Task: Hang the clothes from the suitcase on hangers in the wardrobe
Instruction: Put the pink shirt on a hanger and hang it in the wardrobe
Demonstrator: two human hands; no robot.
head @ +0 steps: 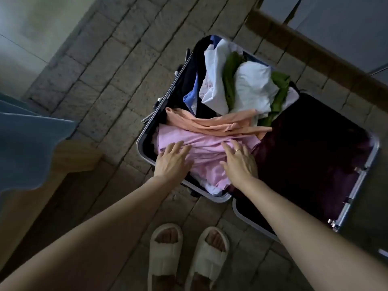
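Note:
An open suitcase (139,141) lies on the tiled floor, its left half piled with clothes. A pink garment (206,160) lies nearest me, with a peach garment (220,122) above it. Farther back sit white clothes (252,87), a green piece (231,70) and a blue piece (190,97). My left hand (171,159) rests flat on the pink garment's left side, fingers spread. My right hand (240,159), with a ring, lies on its right side, fingers apart. Neither hand has closed on the cloth. No hangers or wardrobe interior show.
The suitcase's right half (310,156) is dark and holds nothing visible. A blue cloth (27,148) over a wooden edge (79,154) is at the left. A wooden rail (315,51) runs behind the case. My feet in pale slippers (186,255) stand before it.

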